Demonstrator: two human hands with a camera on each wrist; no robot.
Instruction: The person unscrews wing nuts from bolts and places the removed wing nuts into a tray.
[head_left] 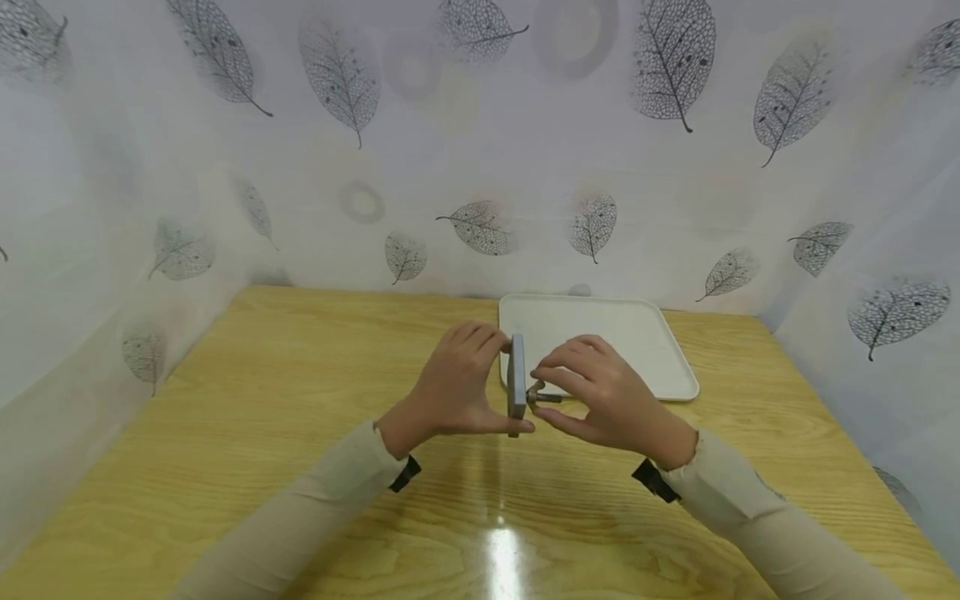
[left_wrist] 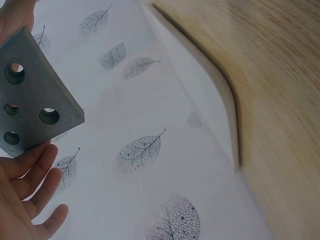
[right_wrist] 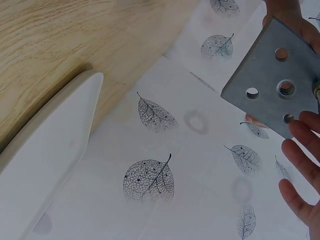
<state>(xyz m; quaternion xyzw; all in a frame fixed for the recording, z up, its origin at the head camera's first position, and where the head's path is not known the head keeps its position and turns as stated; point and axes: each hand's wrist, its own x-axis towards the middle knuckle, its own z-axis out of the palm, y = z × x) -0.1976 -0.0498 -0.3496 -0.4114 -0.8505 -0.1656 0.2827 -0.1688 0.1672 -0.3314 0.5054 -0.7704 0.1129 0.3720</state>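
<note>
Above the table, my left hand point(head_left: 461, 383) grips a grey metal plate point(head_left: 517, 375) by its edges, fingers at the top and thumb below. The plate stands upright, edge-on in the head view. Several round holes go through the plate point(right_wrist: 265, 75) in the right wrist view. At its right face, my right hand point(head_left: 600, 392) pinches a small brass-coloured wing nut point(head_left: 536, 392) between thumb and fingers. A short dark rod juts rightward from it. Only a sliver of the brass piece point(right_wrist: 317, 90) shows in the right wrist view.
A white tray point(head_left: 600, 308) lies behind the hands on the wooden table point(head_left: 337, 358). Leaf-patterned curtain point(head_left: 480, 150) hangs along the table's back and sides. Dark straps sit at both wrists.
</note>
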